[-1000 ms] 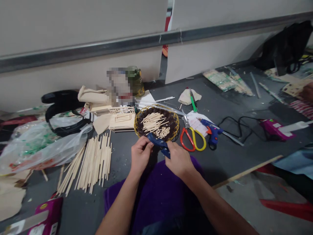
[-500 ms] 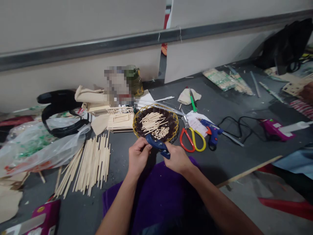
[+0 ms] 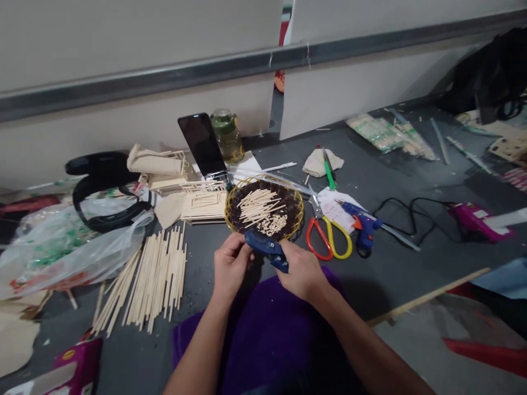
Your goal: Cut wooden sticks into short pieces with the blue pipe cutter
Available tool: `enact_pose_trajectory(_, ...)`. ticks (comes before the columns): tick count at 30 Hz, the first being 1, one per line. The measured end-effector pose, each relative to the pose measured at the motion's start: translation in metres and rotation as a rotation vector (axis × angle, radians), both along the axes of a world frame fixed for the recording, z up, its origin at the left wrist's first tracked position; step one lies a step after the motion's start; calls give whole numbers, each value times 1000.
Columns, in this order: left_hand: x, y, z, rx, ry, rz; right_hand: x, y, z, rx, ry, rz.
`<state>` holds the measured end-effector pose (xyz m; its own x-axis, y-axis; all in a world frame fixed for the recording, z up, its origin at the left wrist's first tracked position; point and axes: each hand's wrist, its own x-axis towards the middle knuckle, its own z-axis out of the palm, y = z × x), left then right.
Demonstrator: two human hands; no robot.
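Note:
My right hand [image 3: 302,269] is wrapped around the handles of a dark blue plier-like cutter [image 3: 263,244], held over the near rim of a woven basket [image 3: 303,211]. At the cutter's left end, my left hand [image 3: 229,266] is closed in a pinch; what its fingers hold is hidden. Inside the basket lie thin wooden sticks [image 3: 257,206] and a heap of short cut pieces [image 3: 272,224]. Below both hands a purple cloth [image 3: 272,329] covers the lap.
Long wooden sticks [image 3: 156,280] lie left, near a plastic bag [image 3: 82,258] and stick models [image 3: 203,206]. A phone [image 3: 201,144] leans by a green bottle [image 3: 228,137]. Scissors [image 3: 331,241], a blue glue gun [image 3: 364,233] and a green-handled knife [image 3: 329,173] lie right.
The view has shifted slightly, so things on the right appear a little farther right. Both hands keep nearly the same position, with the blue cutter still in my right hand.

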<state>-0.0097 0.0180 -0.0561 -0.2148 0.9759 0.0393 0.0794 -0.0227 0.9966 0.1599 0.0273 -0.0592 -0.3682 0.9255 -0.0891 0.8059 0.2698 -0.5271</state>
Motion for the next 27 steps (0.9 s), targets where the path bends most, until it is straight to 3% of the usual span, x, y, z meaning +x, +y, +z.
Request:
enact_pose_trajectory(4, 0, -4, 6, 37, -17, 37, 7, -3, 10, 199, 114, 4)
enact_pose_trajectory(9, 4, -8, 8, 42, -101, 16, 10, -9, 16, 409, 55, -54)
enact_pose_trajectory(16, 5, -13, 18, 89, -117, -110, 2, -20, 18, 355, 74, -60)
enact_pose_trajectory(27, -1, -16, 27, 80, -47, -178, -5, -29, 15, 245, 191, -53)
